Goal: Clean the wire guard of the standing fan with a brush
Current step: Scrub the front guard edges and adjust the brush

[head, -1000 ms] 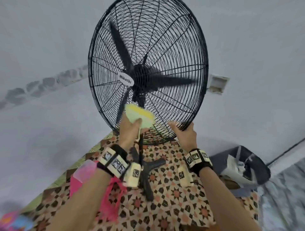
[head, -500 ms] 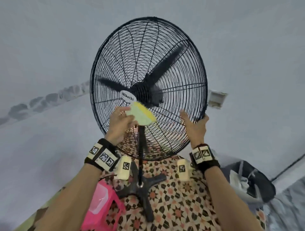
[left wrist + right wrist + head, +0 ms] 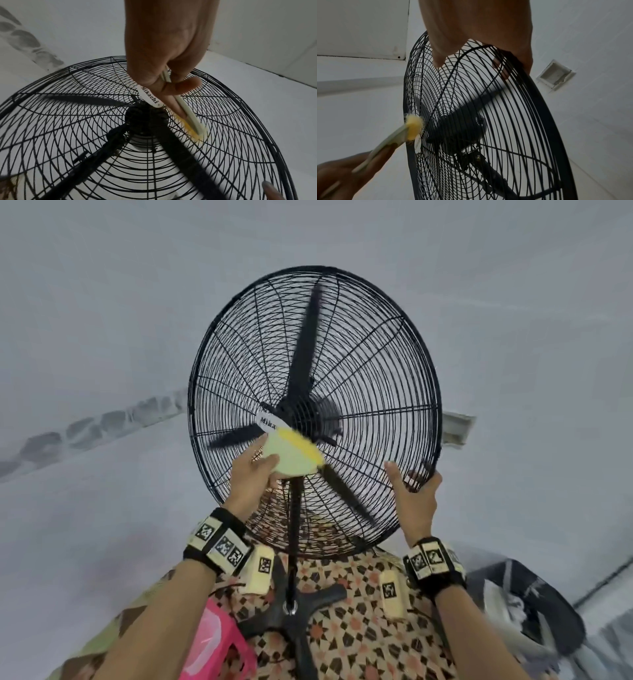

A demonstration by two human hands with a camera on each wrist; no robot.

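Standing fan, black round wire guard, under brushing by two bare hands.

Left hand: fingers and thumb curled round the flat pale-green plastic brush with yellow bristles; bristle edge lies against the guard front, just beside the white oval "Mikachi" badge at the hub. Right hand: fingers hooked over the guard's lower right rim, thumb raised apart from it. Three black blades sit behind the wires. Black pole rises from a black cross base on the patterned brown floor mat. Pink plastic stool just left of the base.
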